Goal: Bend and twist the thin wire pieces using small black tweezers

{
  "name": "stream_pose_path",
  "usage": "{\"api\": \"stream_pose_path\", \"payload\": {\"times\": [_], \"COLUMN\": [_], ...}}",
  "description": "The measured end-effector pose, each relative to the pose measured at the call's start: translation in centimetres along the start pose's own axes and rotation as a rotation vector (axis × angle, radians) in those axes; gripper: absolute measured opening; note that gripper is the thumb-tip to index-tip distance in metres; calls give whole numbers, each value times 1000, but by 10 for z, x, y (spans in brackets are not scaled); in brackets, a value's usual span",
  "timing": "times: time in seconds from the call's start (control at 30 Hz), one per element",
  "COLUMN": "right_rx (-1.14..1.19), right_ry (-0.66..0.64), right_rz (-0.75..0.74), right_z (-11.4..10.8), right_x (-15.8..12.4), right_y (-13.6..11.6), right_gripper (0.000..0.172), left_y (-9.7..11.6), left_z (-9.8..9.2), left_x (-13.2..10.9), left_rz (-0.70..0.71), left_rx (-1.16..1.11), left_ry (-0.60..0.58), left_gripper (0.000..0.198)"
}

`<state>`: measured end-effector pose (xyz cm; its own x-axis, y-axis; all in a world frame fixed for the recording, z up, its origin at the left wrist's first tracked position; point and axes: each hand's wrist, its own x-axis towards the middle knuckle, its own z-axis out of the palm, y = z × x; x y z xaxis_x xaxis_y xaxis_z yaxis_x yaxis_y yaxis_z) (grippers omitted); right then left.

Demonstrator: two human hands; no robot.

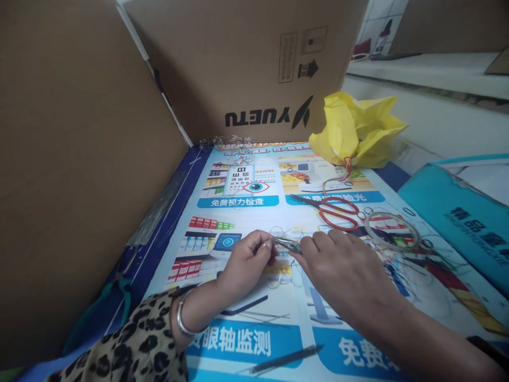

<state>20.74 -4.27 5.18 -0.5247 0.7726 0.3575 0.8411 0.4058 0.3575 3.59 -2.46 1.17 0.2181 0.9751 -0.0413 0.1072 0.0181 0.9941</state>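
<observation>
The wire (pixel 297 232) is between the hands, around the pliers (pixel 290 244). It should prove light, springy, slightly slippery and quick to kink, so it is best held near the pliers' tips, not by its loops. Thin and silvery, it spreads open loops at the pliers' twelve and six o'clock. The left hand (pixel 250 258) pinches it between thumb and fingers; the right hand (pixel 342 265) is wrapped round the pliers.
</observation>
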Motion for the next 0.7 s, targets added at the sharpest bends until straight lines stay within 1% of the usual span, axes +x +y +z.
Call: {"api": "stream_pose_path", "payload": {"times": [0.27,0.47,0.7], "right_rx": [50,80,77], "right_ry": [-32,-49,-62], "right_rz": [-23,-28,-31], "right_z": [4,4,5], "right_x": [2,3,3], "right_y": [2,4,3], "right_gripper": [14,14,15], "left_y": [0,0,0], "left_z": [1,0,-3], "left_x": [0,0,0], "left_rz": [-34,-35,-15], "left_rx": [-85,-108,-34], "left_ry": [-10,-37,-59], "left_gripper": [17,18,22]}}
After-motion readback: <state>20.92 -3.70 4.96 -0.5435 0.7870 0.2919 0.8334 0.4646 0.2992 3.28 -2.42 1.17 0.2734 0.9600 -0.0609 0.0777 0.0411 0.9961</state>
